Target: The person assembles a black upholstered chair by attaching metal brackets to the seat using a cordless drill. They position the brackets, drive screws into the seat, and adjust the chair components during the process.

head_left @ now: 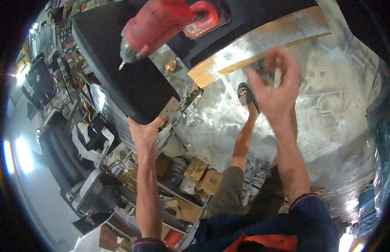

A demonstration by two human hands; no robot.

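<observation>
My left hand (145, 129) grips the near corner of a black padded panel (132, 88). Its thumb lies by a pale plate at that corner, and the other fingers are hidden beneath. My right hand (280, 82) is raised over the floor, smeared a little by motion, its thumb and fingers apart with nothing seen between them. Just beyond it is a long curved wooden board (262, 42) with a shiny top. A red power drill (159, 27), its bit pointing toward me and left, appears over the padded panel; no hand is on it.
To the left stand black office chairs (60, 147) with grey armrests, amid clutter. Cardboard boxes (203, 174) sit on a metal-framed shelf below my left forearm. My sandalled foot (248, 95) rests on the worn grey floor (325, 113). Dark plastic-wrapped items (381, 168) line the right side.
</observation>
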